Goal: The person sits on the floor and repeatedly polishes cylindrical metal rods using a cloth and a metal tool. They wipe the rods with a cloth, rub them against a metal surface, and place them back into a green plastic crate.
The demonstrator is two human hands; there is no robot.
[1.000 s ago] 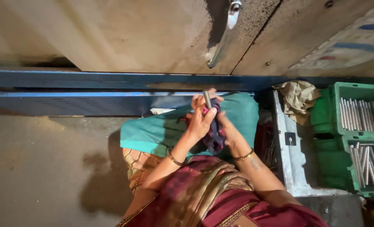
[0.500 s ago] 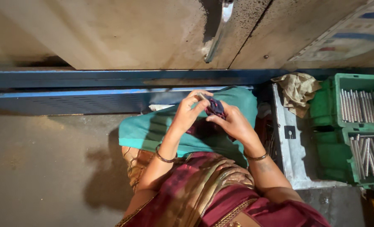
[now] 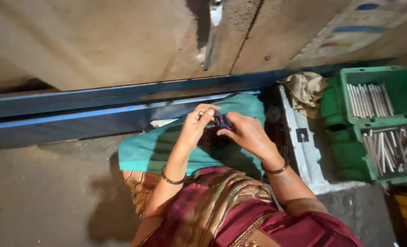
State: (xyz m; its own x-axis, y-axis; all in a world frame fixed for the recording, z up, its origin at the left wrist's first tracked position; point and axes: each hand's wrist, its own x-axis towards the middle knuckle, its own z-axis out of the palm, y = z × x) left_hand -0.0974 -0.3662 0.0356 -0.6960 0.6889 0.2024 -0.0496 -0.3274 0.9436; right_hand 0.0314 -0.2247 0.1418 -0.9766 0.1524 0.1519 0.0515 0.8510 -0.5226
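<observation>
A seated person works a small dark cloth (image 3: 222, 121) between both hands, held above a teal cloth (image 3: 167, 148) spread over the lap. The left hand (image 3: 198, 124) is closed in a pinch, its fingertips on a thin pale metal piece (image 3: 200, 113) at the dark cloth's left edge; how the piece lies cannot be told, since only its end shows. The right hand (image 3: 245, 132) curls its fingers around the cloth from the right, so the cloth sits directly between the two hands, touching both, with neither hand clearly nearer.

Well apart to the person's right stand two green crates (image 3: 350, 151). The far one holds a neat row of pale metal rods (image 3: 367, 99) lying side by side, and the near one holds more rods (image 3: 393, 148) in a looser heap. A crumpled beige rag (image 3: 306, 89) rests beside the far crate, above a grey tray (image 3: 304, 155). A blue beam (image 3: 75, 107) runs along the wall ahead of the knees.
</observation>
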